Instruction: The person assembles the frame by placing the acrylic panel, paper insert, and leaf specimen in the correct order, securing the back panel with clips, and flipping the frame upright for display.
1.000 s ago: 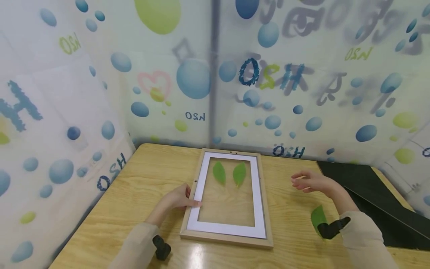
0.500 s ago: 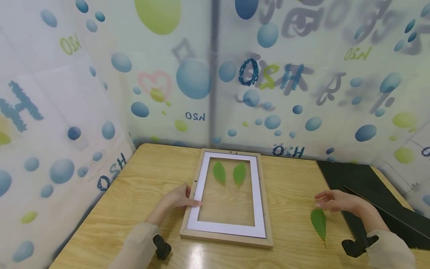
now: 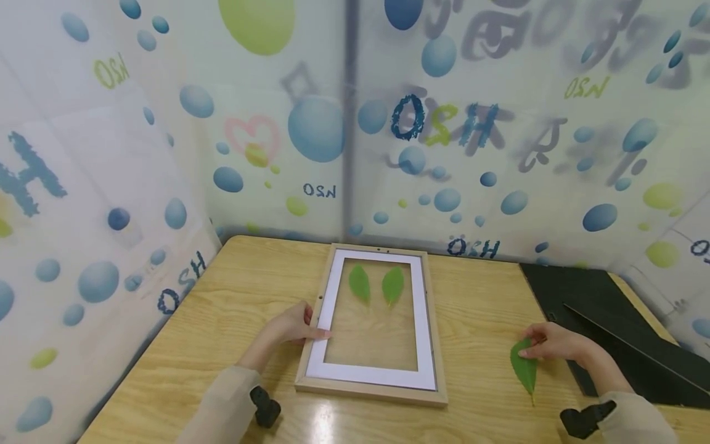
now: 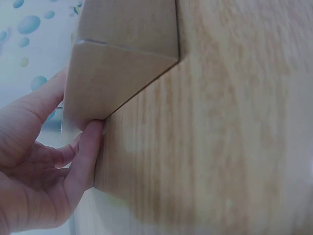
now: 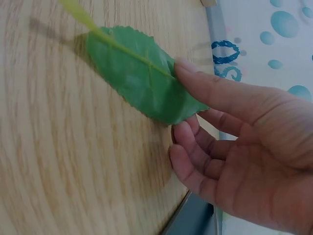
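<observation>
The surface (image 3: 266, 274) is of light yellow wood with clear grain, and near its front edge a patch of light shines back. Behind it and on its sides stand pale wall sheets (image 3: 177, 148), which carry blue and green bubbles, reversed "H2O" lettering and a pink heart (image 3: 252, 137); a dark vertical band (image 3: 350, 123) divides the back. On the surface lies a wooden frame (image 3: 371, 394) with a white border (image 3: 371, 374), and inside its opening two green leaves (image 3: 359, 284) lie side by side in the upper part. The left hand (image 3: 291, 325) has its grip narrow on the left edge of this frame, with the thumb on the border. To the right of the frame, the right hand (image 3: 554, 342) pinches a third leaf (image 3: 522, 372) near its tip, the stem pointing towards the person; its shadow falls on the wood. Beyond this hand, at the right, lies a black panel (image 3: 577, 287), crossed by a slanting dark piece (image 3: 638, 351).
</observation>
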`<state>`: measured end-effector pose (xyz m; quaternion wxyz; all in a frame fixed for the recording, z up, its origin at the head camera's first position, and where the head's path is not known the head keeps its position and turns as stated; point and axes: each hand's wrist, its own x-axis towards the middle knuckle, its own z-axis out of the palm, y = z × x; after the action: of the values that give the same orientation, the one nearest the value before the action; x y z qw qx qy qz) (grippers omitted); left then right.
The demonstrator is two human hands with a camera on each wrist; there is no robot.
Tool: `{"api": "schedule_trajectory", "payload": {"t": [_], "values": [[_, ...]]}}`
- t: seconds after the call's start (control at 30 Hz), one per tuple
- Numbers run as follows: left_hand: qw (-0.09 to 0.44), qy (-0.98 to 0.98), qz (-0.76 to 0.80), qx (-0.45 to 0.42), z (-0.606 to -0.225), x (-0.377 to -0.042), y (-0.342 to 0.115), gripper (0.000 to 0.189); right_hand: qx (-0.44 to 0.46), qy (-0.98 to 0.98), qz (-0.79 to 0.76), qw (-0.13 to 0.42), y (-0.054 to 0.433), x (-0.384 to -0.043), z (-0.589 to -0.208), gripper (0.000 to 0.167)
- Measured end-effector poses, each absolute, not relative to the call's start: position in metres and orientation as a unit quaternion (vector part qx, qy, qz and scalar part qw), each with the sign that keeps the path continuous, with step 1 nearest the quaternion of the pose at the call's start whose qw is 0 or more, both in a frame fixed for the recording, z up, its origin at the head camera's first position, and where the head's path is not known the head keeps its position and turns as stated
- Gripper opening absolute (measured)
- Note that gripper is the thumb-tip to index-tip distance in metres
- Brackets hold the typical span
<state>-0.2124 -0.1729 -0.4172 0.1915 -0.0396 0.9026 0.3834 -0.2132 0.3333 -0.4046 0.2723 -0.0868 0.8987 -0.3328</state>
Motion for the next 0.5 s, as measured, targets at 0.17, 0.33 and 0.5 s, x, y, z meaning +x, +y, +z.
{"api": "schedule_trajectory", "payload": {"t": [0.17, 0.33, 0.5], "values": [[0.189, 0.904, 0.382, -0.041, -0.4168, -0.2128, -0.1723, 0.054, -0.067, 0.885, -0.362, 0.284, 0.3375, -0.2130, -0.4039, 0.040], [0.189, 0.903, 0.383, -0.043, -0.4154, -0.2120, -0.1713, 0.054, -0.070, 0.856, -0.404, 0.316, 0.3395, -0.2136, -0.4045, 0.045], [0.192, 0.906, 0.375, -0.045, -0.4150, -0.2119, -0.1714, 0.055, -0.071, 0.844, -0.427, 0.318, 0.3383, -0.2189, -0.4029, 0.054]]}}
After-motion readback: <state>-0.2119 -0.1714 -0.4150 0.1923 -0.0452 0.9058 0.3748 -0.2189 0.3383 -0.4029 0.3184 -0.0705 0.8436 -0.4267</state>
